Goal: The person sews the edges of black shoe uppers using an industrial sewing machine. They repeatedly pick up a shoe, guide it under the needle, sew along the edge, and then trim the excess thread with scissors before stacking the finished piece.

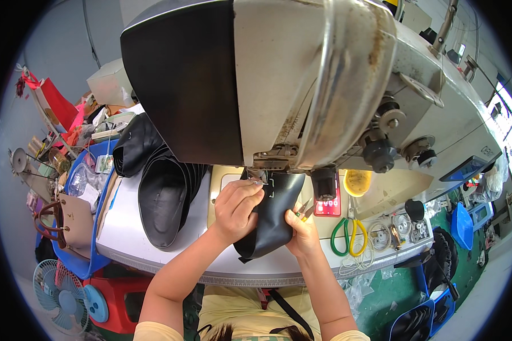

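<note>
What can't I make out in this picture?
All in the head view:
- The left hand's pinch: too small, and hidden by its own fingers.
- Beneath the black piece: the piece itself covers it.
- Part of the red phone: blocked by a dark machine part; its screen details are too small.
- The sewing machine's top: cut off by the upper edge.

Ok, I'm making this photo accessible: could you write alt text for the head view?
At a large sewing machine, a person's left hand is bunched near the needle area while the right hand grips a curved black piece. Similar black pieces are stacked at left; scissors and a red-edged phone lie at right.
</note>
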A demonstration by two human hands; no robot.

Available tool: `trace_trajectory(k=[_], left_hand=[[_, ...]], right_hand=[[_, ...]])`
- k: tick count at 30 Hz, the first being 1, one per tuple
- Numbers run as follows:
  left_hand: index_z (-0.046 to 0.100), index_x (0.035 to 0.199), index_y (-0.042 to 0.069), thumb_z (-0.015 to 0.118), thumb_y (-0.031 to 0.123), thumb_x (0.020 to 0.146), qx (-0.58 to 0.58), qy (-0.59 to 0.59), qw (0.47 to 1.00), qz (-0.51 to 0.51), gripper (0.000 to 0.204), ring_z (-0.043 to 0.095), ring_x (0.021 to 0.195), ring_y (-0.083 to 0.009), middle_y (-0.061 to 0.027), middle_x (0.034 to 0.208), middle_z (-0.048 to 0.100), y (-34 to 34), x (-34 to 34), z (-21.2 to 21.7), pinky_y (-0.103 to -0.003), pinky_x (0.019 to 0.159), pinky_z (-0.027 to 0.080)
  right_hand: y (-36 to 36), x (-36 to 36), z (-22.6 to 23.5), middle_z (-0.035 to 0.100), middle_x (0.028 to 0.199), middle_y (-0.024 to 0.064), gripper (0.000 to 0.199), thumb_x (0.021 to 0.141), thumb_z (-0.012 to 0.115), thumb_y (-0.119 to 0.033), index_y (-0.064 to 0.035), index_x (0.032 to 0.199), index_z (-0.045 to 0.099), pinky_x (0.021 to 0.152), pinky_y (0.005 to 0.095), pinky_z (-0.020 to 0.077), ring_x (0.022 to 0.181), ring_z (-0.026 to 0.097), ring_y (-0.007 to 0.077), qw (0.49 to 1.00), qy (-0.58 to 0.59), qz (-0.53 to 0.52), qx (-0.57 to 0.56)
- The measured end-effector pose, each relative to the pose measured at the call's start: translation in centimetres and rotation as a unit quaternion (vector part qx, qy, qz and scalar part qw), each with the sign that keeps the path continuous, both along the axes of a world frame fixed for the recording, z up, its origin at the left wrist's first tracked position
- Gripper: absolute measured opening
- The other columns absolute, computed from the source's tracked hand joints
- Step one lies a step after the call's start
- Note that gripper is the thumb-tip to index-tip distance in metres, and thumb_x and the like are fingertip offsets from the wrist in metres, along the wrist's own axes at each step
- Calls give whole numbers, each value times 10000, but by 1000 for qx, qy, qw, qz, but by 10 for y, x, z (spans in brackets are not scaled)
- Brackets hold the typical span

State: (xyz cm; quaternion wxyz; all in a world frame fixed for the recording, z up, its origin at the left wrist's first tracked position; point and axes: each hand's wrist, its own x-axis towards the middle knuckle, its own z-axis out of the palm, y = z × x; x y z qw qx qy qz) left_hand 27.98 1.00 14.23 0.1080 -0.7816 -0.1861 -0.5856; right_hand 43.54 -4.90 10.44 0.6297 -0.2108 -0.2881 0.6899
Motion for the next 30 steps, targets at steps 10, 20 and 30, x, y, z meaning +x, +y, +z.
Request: trace_trajectory(k=[10,20,30], left_hand=[[595,791,-16,683,-98,627,-8,-2,1000,-5,203,653,800,-306,-126,867,644,0,0,-1,-376,654,524],[603,795,-21,669,-105,616,-11,-2,1000,-2,208,655,814,-308,-127,867,645,-1,0,-1,-379,660,521],[615,806,-21,665,-110,614,-19,-6,1000,4,217,656,815,-307,-126,866,648,-3,1,-1,-379,668,524]], right_hand=[[1,1,-4,631,980,55,348,837,685,-164,-11,1117,545,767,278,518,865,619,126,1000,3,-1,1],[0,2,-2,635,1000,64,362,840,687,-174,0,1128,555,770,279,519,877,624,132,1000,7,10,5],[0,1,-2,635,1011,64,402,833,701,-198,3,1146,547,779,280,518,887,622,133,1000,8,12,7]])
